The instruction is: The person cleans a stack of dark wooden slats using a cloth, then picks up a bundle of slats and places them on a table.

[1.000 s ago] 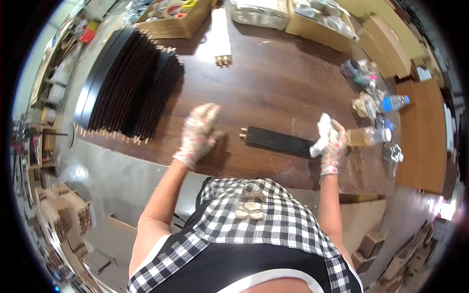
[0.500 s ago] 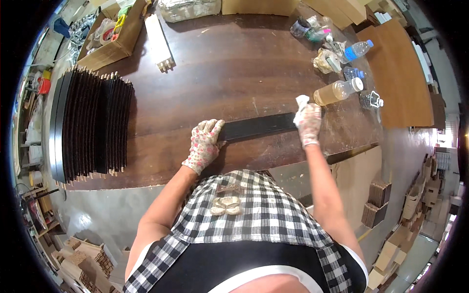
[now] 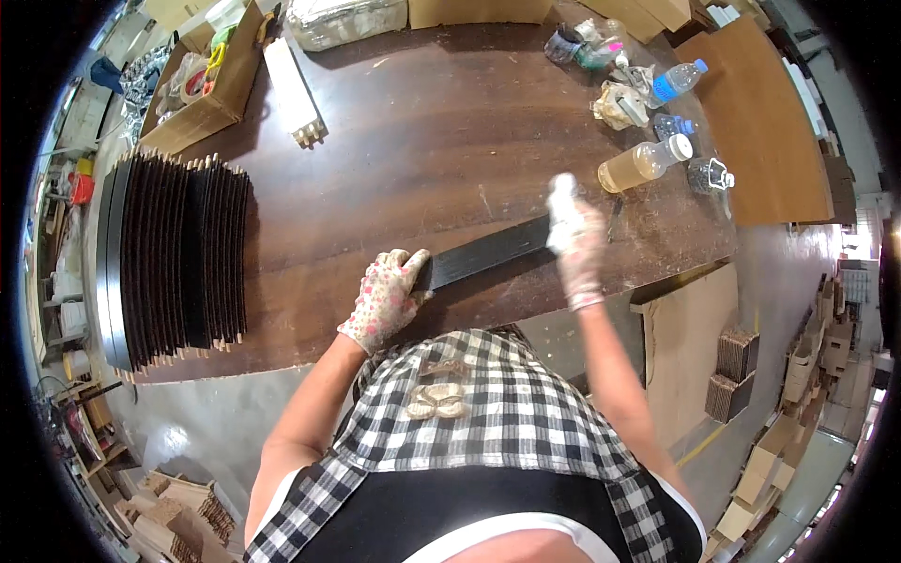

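A flat black board [image 3: 488, 253] lies aslant on the brown table, its right end higher than its left. My left hand [image 3: 383, 293], in a white glove with pink dots, grips the board's left end. At the other end my right hand [image 3: 582, 249], gloved alike and a little blurred, holds a white cloth [image 3: 563, 206] against the board. To the left stands a long row of black boards with wooden dowel pegs [image 3: 178, 253] at their ends. A white board with pegs [image 3: 293, 92] lies farther back.
A bottle of amber liquid [image 3: 643, 164] lies right of my right hand, near other plastic bottles [image 3: 678, 83] and crumpled wrapping [image 3: 619, 105]. An open cardboard box [image 3: 202, 103] with tape and scissors sits back left. A plastic-wrapped bundle [image 3: 347, 21] is at the back. The table's front edge [image 3: 648, 281] runs before me.
The black board has tilted, its left end coming nearer me. My left hand moved slightly down and left with it. My right hand and the cloth shifted a little left.
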`<state>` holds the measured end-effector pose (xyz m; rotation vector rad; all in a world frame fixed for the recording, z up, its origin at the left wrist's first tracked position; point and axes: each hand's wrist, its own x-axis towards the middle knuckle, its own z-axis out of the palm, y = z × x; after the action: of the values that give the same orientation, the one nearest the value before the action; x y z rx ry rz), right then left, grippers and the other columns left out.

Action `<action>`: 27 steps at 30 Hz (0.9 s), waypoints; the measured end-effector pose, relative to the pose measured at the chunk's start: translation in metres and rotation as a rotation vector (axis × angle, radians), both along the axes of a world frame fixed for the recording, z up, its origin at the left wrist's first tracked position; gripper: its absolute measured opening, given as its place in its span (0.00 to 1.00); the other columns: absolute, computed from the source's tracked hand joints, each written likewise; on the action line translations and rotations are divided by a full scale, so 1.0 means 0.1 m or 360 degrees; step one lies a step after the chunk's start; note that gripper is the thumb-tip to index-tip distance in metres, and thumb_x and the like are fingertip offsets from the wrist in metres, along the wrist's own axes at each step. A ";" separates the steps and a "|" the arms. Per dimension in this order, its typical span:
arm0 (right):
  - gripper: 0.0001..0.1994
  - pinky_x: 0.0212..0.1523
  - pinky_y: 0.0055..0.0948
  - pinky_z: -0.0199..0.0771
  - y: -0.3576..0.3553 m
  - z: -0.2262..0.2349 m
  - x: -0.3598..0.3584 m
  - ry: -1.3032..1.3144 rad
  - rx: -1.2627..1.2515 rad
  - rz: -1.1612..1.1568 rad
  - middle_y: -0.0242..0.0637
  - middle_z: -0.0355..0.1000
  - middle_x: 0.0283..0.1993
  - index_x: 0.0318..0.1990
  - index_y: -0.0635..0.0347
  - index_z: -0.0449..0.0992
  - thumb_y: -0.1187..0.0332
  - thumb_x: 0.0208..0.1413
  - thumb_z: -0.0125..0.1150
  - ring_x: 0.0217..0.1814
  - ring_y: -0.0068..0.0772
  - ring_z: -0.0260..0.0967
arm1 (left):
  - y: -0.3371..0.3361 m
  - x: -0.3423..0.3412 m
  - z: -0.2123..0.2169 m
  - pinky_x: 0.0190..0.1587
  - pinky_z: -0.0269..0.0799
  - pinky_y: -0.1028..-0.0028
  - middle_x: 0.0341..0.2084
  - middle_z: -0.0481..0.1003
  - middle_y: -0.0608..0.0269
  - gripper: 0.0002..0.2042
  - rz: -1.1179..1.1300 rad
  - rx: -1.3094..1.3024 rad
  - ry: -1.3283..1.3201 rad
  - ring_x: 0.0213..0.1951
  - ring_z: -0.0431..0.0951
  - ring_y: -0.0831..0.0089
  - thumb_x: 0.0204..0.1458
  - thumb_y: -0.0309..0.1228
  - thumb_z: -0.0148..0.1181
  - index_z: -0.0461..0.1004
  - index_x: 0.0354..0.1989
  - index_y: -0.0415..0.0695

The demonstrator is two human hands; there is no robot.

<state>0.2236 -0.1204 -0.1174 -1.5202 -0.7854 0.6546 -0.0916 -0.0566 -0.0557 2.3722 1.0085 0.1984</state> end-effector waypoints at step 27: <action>0.07 0.24 0.15 0.58 -0.11 0.75 -0.13 0.0164 -0.0151 0.0065 0.20 0.67 0.25 0.29 0.55 0.72 0.68 0.59 0.58 0.25 0.09 0.60 | -0.11 0.05 0.16 0.46 0.68 0.65 0.42 0.70 0.45 0.27 -0.0013 -0.0118 -0.0846 0.43 0.72 0.57 0.57 0.39 0.48 0.59 0.64 0.40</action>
<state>0.2104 -0.1313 -0.0421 -1.5464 -0.7168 0.8039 -0.0861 -0.0676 -0.0396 2.0858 0.7317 0.7299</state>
